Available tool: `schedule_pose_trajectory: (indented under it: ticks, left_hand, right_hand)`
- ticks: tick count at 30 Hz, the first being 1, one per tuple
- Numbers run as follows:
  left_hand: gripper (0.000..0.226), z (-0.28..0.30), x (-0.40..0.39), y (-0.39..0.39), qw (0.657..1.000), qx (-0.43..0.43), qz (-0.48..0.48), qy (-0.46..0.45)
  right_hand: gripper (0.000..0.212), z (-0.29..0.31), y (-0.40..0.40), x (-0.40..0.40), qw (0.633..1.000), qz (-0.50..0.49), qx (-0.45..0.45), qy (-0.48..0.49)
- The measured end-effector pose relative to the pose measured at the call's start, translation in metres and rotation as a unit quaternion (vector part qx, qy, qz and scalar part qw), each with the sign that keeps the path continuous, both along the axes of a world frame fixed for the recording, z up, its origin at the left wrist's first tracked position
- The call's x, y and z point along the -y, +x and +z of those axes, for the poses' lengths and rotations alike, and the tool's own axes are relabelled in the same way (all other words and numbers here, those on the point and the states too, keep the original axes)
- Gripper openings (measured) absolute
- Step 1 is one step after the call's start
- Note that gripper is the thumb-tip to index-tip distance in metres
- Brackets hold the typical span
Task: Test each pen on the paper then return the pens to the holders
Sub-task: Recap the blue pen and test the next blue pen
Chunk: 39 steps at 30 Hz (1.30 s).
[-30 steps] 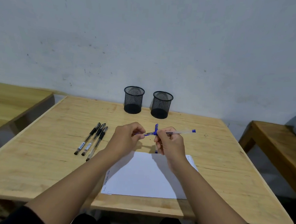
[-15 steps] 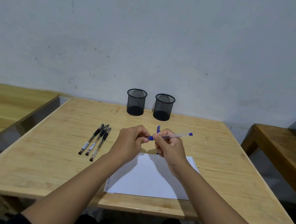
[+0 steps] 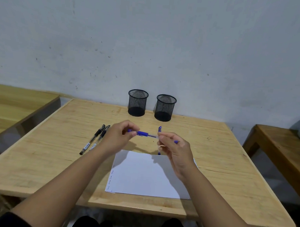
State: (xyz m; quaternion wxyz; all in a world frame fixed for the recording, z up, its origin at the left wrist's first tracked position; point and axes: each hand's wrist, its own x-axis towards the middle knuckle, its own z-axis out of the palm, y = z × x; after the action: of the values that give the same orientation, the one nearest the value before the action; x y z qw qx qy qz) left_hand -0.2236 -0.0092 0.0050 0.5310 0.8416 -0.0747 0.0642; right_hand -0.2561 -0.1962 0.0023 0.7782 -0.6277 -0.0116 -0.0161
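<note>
I see free wood around the white paper (image 3: 149, 174) on the table (image 3: 221, 161). Two round black mesh holders (image 3: 137, 103) stand at the far edge. Two black pens (image 3: 95, 140) lie left. My left hand (image 3: 117, 137) and right hand (image 3: 176, 151) pinch one blue pen (image 3: 144, 134) above the paper.

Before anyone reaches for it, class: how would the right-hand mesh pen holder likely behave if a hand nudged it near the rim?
The right mesh holder looks empty and see-through, so it is probably light. It stands taller than its base is wide, so a push near the rim may tip it, and once on its side its round wall would probably roll across the table.
</note>
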Motion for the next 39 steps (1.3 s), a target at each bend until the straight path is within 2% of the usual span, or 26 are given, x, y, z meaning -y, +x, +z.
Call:
schedule_pose_trajectory:
  ticks: [3, 5, 9, 14, 16, 19, 23, 27, 31, 39]
  left_hand:
    - [0.022, 0.010, 0.000, 0.004, 0.990, -0.025, -0.026, -0.134]
    - [0.019, 0.015, 0.007, 0.005, 0.982, -0.032, -0.045, -0.179]
    - [0.019, 0.016, 0.027, 0.008, 0.986, -0.023, -0.062, -0.154]
    - [0.024, 0.009, 0.051, 0.021, 0.988, -0.011, -0.037, -0.148]
    - [0.027, 0.001, 0.058, 0.027, 0.994, -0.012, -0.012, -0.111]
    - [0.030, -0.016, 0.065, 0.039, 0.999, -0.010, 0.024, 0.026]
    - [0.036, -0.046, 0.069, 0.054, 0.981, -0.034, 0.053, 0.182]
    - [0.042, -0.070, 0.066, 0.062, 0.958, 0.002, 0.040, 0.283]
    - [0.042, -0.080, 0.070, 0.059, 0.945, 0.033, 0.062, 0.320]
    - [0.041, -0.085, 0.069, 0.060, 0.948, 0.062, 0.071, 0.305]
  right_hand:
    - [0.009, -0.003, -0.010, -0.004, 0.997, 0.003, 0.000, -0.076]
    - [0.009, -0.005, -0.016, -0.008, 0.993, 0.008, 0.001, -0.118]
    - [0.024, -0.009, -0.017, -0.014, 0.981, 0.005, 0.011, -0.191]
    - [0.031, -0.016, -0.009, -0.008, 0.983, -0.043, 0.004, -0.181]
    - [0.032, -0.018, -0.001, -0.001, 0.980, -0.064, -0.006, -0.189]
    - [0.035, -0.020, 0.014, 0.008, 0.970, -0.096, -0.027, -0.220]
    - [0.035, -0.025, 0.037, 0.015, 0.957, -0.127, -0.064, -0.254]
    - [0.039, -0.033, 0.055, 0.015, 0.941, -0.132, -0.086, -0.299]
    - [0.038, -0.037, 0.068, 0.016, 0.928, -0.132, -0.088, -0.338]
    - [0.039, -0.045, 0.077, 0.014, 0.908, -0.119, -0.088, -0.391]
